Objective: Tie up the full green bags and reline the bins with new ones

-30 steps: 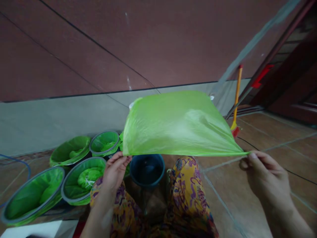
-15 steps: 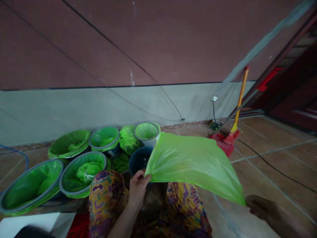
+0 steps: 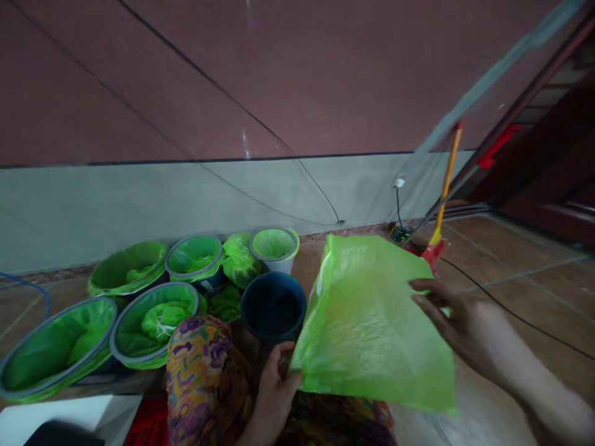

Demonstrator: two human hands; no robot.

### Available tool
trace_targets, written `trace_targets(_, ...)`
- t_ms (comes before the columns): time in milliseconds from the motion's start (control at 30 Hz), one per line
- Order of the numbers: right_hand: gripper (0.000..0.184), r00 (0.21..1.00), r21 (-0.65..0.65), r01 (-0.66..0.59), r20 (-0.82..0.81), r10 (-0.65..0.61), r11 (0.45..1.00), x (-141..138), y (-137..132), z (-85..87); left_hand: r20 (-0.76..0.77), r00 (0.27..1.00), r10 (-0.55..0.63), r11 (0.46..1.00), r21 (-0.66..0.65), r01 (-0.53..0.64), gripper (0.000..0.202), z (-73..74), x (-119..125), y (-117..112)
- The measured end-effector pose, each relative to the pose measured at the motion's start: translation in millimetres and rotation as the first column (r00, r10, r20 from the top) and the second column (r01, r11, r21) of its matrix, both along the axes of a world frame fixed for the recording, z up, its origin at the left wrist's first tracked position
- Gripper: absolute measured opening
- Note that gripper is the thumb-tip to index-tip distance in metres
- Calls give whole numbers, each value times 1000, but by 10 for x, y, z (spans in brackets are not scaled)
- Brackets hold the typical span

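Observation:
A light green plastic bag (image 3: 372, 322) hangs spread in front of me, tilted over my lap. My left hand (image 3: 275, 393) pinches its lower left corner, fingers closed on the plastic. My right hand (image 3: 458, 322) holds the bag's right edge, fingers curled onto the film. Just left of the bag stands an unlined dark blue bucket (image 3: 273, 308) on the floor between my knees. My patterned yellow and purple trousers (image 3: 204, 378) show below.
Several grey-rimmed buckets lined with green bags (image 3: 155, 322) stand in a cluster at left along the grey wall base. A red and yellow broom (image 3: 441, 204) leans at right. A black cable (image 3: 515, 313) runs over the brown tiled floor. A white sheet (image 3: 69, 421) lies bottom left.
The bag has come down from stretched flat at chest height to my lap. My right hand moved from its far corner up onto the right edge; my left hand dropped lower.

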State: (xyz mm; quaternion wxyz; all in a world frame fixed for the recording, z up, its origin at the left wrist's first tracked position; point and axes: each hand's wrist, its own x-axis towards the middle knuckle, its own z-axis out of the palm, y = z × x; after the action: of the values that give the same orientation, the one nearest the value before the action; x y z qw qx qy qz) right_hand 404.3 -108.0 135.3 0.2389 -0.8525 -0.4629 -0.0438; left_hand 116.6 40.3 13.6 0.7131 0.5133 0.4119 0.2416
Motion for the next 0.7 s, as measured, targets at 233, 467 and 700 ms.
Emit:
trace_targets(233,41,963,-293,-262,-147,228,919,-63,1589,-421,43,991,-130,991,-14,131,52,-294,-116,-59)
trace_targets(467,47,912,-489,-376,-346,220,787,187,2087,-1100,287,856,-430,856,-170,487,88,-420,-256,-116)
trace_targets(700,42,828,-343,-469,-490,271,814,131,2008,-1278,65,740,-670,726,-153,671,98,-321,-300,661)
